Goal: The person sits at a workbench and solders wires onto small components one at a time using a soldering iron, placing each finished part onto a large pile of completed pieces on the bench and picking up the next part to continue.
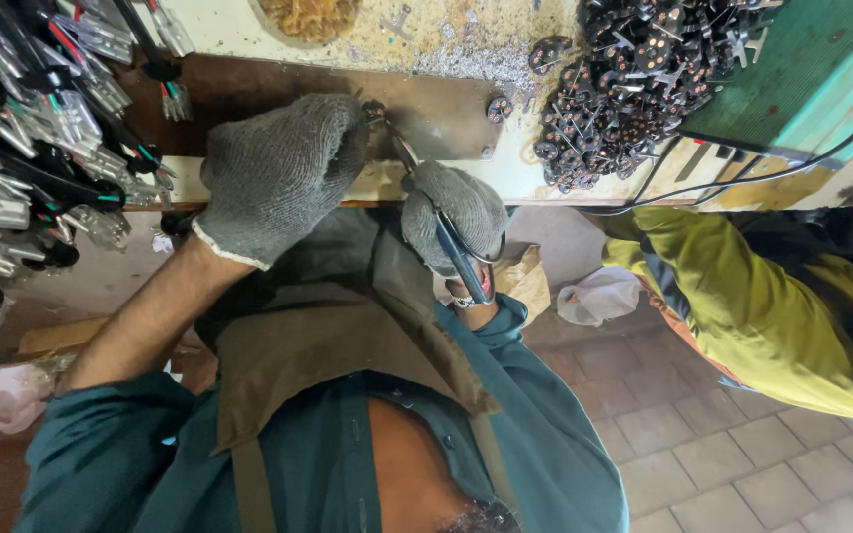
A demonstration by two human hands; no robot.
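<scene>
Both my hands wear grey knit gloves at the edge of a workbench. My left hand (278,173) is closed around a small dark part (374,111) held over a brown metal plate (446,114). My right hand (454,215) grips a pair of pliers (461,257) with blue handles; their thin jaws reach up to the part at my left fingertips. A single small dark round part (499,107) lies on the plate to the right.
A heap of small dark round parts with pins (634,79) lies on the bench at right, beside a green machine (802,79) with black cables. Bundles of wired connectors (32,148) hang at left. Another person in a yellow-green top (772,306) is at right, above a tiled floor.
</scene>
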